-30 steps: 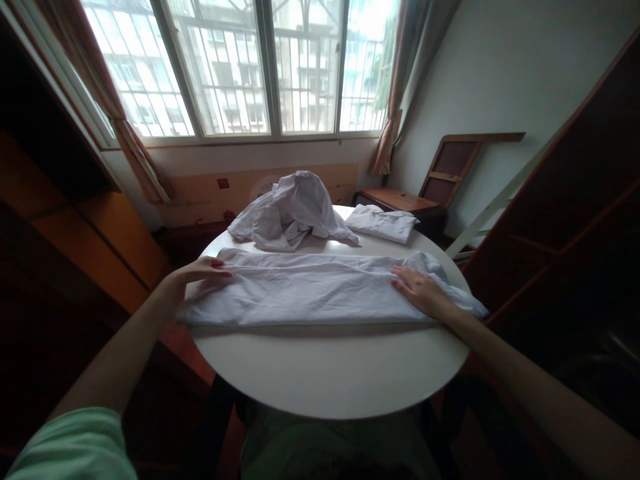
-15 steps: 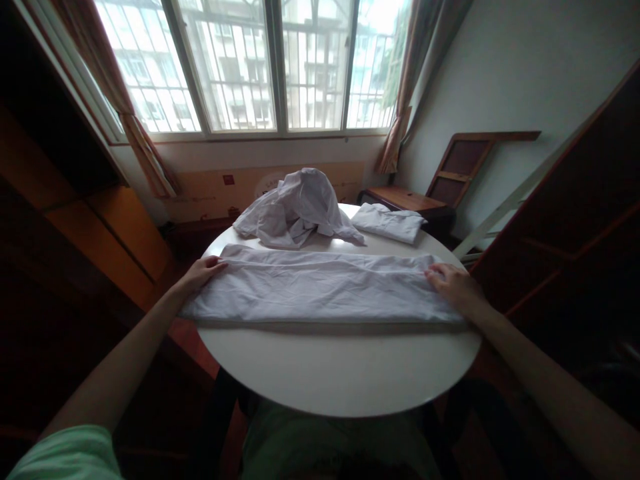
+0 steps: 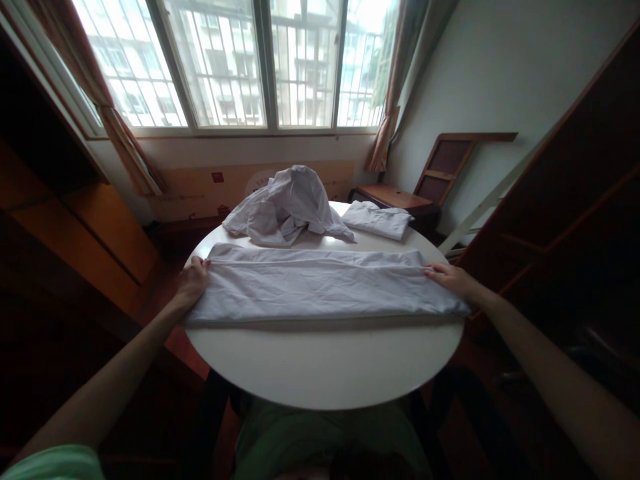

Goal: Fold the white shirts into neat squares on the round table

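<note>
A long white cloth (image 3: pixel 320 287), folded into a band, lies across the round white table (image 3: pixel 325 363). My left hand (image 3: pixel 193 280) grips its left end at the table's edge. At the far right end, my right hand (image 3: pixel 453 279) rests with fingers curled on the cloth's upper corner. Both arms reach out wide from the lower corners of the view.
A crumpled white garment (image 3: pixel 290 207) is heaped at the table's far side, and a small folded white cloth (image 3: pixel 377 220) lies to its right. Beyond stand a wooden side table (image 3: pixel 395 198), a leaning wooden frame (image 3: pixel 450 167), a barred window and dark wooden furniture on both sides.
Both hands slid outward along the cloth, from flat on its surface to its two ends. The cloth's right end is now squared off, and the view shifted slightly.
</note>
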{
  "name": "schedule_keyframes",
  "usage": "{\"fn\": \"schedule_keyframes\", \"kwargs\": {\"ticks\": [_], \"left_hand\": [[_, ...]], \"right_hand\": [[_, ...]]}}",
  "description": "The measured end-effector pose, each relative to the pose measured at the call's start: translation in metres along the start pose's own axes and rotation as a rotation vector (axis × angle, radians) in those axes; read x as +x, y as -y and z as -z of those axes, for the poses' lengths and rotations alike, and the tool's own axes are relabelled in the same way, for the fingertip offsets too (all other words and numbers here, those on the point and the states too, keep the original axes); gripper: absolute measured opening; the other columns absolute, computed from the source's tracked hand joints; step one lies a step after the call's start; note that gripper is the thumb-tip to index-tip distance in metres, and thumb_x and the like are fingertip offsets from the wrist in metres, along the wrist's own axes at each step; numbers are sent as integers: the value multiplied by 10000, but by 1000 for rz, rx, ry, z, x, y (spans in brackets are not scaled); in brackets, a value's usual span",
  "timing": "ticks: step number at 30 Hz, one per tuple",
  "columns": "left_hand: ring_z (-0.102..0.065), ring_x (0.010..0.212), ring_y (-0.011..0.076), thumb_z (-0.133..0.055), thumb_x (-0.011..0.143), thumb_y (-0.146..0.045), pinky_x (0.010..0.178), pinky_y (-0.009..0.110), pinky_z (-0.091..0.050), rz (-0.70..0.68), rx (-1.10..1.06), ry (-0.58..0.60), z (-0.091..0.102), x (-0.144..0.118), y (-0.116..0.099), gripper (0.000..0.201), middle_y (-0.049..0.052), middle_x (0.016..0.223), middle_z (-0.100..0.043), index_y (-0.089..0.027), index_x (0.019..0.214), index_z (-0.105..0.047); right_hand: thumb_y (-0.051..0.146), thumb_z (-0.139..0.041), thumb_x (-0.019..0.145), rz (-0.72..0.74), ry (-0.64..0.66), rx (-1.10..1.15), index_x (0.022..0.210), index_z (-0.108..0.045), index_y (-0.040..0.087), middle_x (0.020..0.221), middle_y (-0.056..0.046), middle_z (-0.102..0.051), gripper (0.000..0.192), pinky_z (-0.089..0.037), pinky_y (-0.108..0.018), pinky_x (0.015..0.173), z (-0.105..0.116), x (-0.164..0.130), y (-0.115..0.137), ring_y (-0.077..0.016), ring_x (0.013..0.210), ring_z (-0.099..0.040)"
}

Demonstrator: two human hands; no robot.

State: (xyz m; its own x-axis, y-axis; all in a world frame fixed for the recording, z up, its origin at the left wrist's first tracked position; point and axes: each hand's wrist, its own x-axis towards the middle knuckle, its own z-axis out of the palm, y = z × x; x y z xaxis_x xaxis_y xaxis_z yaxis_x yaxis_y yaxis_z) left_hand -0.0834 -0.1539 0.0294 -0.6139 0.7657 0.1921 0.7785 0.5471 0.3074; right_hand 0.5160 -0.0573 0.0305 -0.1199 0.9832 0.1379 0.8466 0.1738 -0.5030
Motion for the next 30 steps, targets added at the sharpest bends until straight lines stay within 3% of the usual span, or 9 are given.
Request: {"fn": "schedule_keyframes", "kwargs": {"ticks": [7,11,16,20,24,27,30], "left_hand": [[-634,883,264,-358,881,-324,660,284,-444,-4,-106,0,7,1,4,348,175,970,-667,-90,1019,-575],[-624,919,301,-359,868,-384,694,329,-451,-50,32,66,3,3,4,373,172,993,-666,-137,1018,-595],[-617,896,333,-332,845,-510,693,391,-452,-61,164,96,6,-1,4,466,181,961,-666,-173,990,-620],[-607,843,325,-332,821,-565,658,362,-425,-110,171,159,14,-4,14,508,177,903,-659,-156,917,-618],[-561,706,204,-403,806,-464,589,256,-381,-152,-108,153,15,-2,29,367,71,736,-610,-142,776,-577],[-471,614,130,-469,755,-426,537,205,-354,-81,-422,142,15,-1,35,304,-12,631,-521,-134,717,-547],[-433,589,112,-527,695,-407,515,199,-349,9,-614,165,18,-5,34,291,-33,621,-500,-122,746,-560]], "right_hand": [[340,-419,817,-24,-69,-160,902,-673,140,1009,-140,-680,334,-481,-341,773,-6,-3,5,-272,921,-632],[361,-434,804,49,-98,-169,775,-670,184,943,-104,-699,296,-486,-312,701,-8,-6,5,-244,830,-644],[381,-444,787,104,-182,-158,629,-611,200,1026,-92,-682,292,-477,-310,730,-14,-10,2,-232,852,-639],[402,-438,800,125,-225,-151,646,-609,200,1016,-96,-679,306,-469,-311,735,-18,-13,2,-229,854,-633],[386,-427,817,88,-206,-152,698,-631,194,1044,-101,-672,303,-467,-306,735,-17,-14,5,-230,870,-632],[362,-402,832,55,-189,-162,761,-651,188,1068,-110,-662,312,-467,-312,764,-16,-13,7,-237,909,-627],[310,-404,825,34,-196,-102,822,-673,193,1054,-97,-671,294,-460,-321,835,-15,-13,5,-230,959,-615]]}}
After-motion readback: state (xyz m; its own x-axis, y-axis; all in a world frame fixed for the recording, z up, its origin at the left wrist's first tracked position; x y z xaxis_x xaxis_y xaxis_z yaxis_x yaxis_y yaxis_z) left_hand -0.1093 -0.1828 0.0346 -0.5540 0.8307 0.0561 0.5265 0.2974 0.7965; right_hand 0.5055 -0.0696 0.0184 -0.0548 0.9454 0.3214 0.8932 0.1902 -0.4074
